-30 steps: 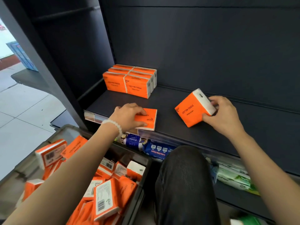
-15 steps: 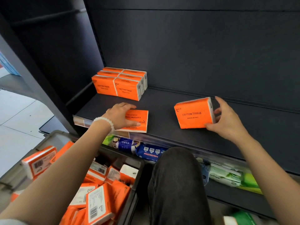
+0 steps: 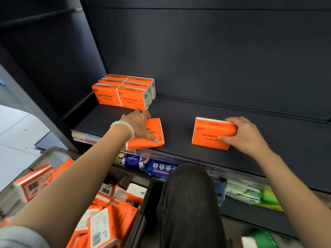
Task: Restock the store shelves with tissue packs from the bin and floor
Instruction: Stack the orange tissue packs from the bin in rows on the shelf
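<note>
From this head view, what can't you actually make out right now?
- Head view, bin: how many orange packs are left; the left forearm covers them and the frame edge cuts the bin.
- Head view, lower shelf packs: brand print too small, partly behind the knee.
- Head view, stocked block: rear rows hidden behind the front packs.
- Floor packs: out of frame.

There is only one view, from a camera on the person's head, wide-angle, so straight edges bow near the borders. It looks forward and down into a dark shelf (image 3: 188, 126) from close range, both forearms reaching in from the bottom corners. The back panel fills the upper half. Below, it takes in a raised knee (image 3: 188, 190), a grey bin (image 3: 53, 154) at lower left, and pale floor tiles (image 3: 16, 133) at the left edge.
</note>
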### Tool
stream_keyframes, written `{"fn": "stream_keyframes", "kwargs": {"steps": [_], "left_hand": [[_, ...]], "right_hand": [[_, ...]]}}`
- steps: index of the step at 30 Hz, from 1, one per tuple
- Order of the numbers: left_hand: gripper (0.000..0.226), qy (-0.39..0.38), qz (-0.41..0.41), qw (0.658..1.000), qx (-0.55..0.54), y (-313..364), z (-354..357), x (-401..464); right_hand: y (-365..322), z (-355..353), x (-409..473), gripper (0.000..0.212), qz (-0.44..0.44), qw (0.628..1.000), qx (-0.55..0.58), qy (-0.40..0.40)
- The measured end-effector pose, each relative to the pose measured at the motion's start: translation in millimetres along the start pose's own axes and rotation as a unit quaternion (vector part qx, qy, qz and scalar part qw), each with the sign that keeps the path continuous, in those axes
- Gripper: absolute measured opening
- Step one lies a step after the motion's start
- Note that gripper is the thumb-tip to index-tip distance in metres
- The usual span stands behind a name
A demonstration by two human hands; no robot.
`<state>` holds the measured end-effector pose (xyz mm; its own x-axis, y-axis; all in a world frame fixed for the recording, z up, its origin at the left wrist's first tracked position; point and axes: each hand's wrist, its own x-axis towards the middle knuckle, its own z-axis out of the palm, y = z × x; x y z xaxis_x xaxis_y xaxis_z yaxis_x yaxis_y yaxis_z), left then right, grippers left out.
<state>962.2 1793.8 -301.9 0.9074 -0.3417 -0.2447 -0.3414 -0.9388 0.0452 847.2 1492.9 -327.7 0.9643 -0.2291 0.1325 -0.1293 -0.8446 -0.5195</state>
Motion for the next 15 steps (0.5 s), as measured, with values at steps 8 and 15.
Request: {"fn": "stream_keyframes", "kwargs": {"steps": [8,15], "left_hand": [[0.069,0.064,0.080,0.994,-0.041,10.5,-11.7,7.2],[0.039,0.191,0.142,0.963,-0.128,8.1,-28.2,6.7]], "right_hand": [[-4.3,-3.7,7.6,0.060,0.015,1.000,0.001,-0.028],[-14.4,0.5,13.3,0.055,0.015,0.999,-0.007,-0.036]]}}
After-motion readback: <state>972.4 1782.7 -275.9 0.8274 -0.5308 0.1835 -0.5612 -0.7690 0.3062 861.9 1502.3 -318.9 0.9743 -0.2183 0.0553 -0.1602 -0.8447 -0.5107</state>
